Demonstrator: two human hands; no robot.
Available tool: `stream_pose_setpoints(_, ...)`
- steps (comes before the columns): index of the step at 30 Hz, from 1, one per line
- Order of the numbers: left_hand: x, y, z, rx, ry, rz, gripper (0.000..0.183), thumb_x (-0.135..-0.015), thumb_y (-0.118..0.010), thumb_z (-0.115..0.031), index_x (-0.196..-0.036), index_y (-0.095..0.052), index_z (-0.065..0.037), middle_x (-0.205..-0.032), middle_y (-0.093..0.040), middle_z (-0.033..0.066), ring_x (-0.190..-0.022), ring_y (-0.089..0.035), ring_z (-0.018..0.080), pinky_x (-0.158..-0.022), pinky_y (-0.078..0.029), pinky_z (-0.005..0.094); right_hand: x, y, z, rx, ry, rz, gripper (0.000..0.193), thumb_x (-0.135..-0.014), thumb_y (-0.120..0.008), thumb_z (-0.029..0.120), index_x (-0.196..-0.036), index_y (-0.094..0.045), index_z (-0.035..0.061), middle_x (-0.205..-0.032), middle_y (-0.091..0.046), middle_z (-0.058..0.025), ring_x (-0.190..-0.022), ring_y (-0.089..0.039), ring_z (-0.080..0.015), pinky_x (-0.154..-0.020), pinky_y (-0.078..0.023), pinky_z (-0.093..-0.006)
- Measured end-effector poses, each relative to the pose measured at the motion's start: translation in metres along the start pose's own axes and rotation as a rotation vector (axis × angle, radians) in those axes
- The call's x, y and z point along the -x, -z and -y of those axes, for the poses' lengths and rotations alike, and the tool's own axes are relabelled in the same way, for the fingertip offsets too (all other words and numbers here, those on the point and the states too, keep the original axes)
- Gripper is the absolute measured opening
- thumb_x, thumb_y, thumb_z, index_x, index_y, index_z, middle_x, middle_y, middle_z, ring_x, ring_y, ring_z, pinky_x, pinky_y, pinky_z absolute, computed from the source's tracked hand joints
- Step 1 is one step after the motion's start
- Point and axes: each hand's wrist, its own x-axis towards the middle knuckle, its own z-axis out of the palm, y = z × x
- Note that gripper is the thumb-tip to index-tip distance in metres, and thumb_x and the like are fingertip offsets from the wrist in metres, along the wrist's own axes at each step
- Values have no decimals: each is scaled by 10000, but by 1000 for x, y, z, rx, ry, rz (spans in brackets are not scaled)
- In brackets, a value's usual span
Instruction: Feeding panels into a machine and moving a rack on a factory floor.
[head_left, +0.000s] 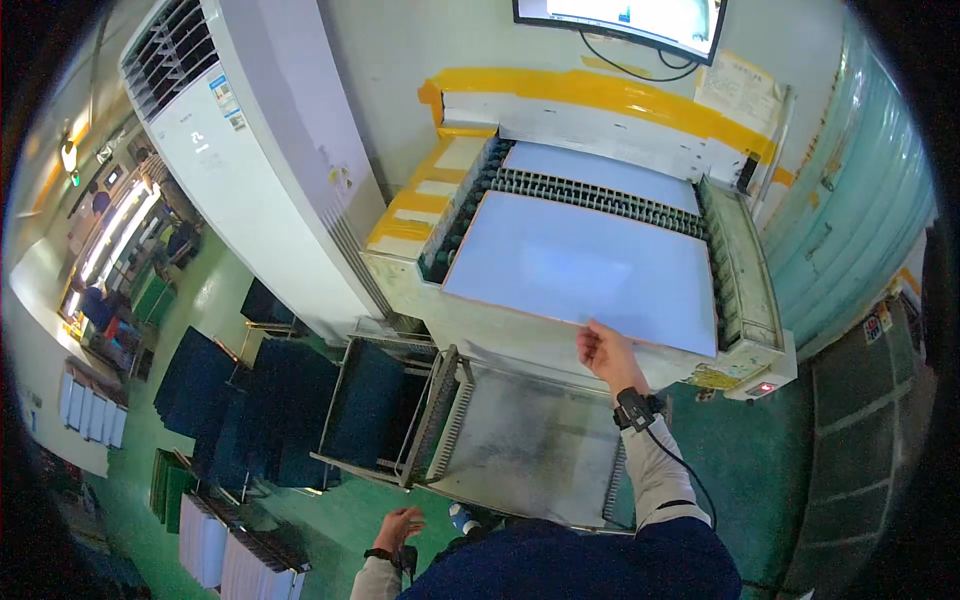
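A large pale-blue flat panel (590,265) with a thin orange edge lies on the roller bed of a conveyor machine, its near edge jutting over the front. My right hand (607,355) is at the middle of that near edge, fingers curled and closed on it; the fingertips are partly hidden. A second pale panel (600,175) shows farther back, partly under the machine's white cover. My left hand (398,530) hangs low near my body, away from the machine, its fingers loosely bent and apart with nothing in them.
Below the machine stands a metal cart top (530,440) with toothed side rails. Left of it are a slotted rack (375,410) and several dark panels (250,410) on stands. A tall white air conditioner (260,150) rises at left; a translucent curtain (850,220) hangs at right.
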Motion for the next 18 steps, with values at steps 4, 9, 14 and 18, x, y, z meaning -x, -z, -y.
stream_pose_setpoints(4,-17,-14,-3,-110,-3,109,450,-853,-605,-364,-1079,-555,22,-956,-626,89,-825,-629,200,-668,-506,295,1,-13,-7,-126,58,-72,245,-876,-574,276,-860,-582,32,-745,-592,-50,-648,-549,-145,-596,-461,-267)
stream_pose_setpoints(9,-43,-55,-5,-463,42,122,459,-810,-638,-427,-974,-618,1,-893,-640,78,-760,-624,162,-653,-499,282,0,-10,-22,-139,200,-25,242,-882,-573,276,-908,-583,36,-781,-587,-29,-700,-536,-129,-628,-442,-270)
stream_pose_setpoints(14,-42,-93,-16,-595,18,170,388,-805,-663,-356,-787,-645,31,-670,-621,62,-571,-572,131,-521,-463,266,-2,0,-30,-63,228,-63,244,-894,-530,256,-904,-586,19,-765,-593,-52,-671,-561,-150,-606,-468,-279)
stream_pose_setpoints(18,-45,-108,-12,-480,4,215,353,-800,-683,-295,-713,-625,41,-598,-592,57,-472,-524,116,-429,-402,224,-18,24,-66,131,43,-65,260,-896,-521,260,-911,-591,10,-777,-607,-65,-672,-575,-155,-606,-464,-276)
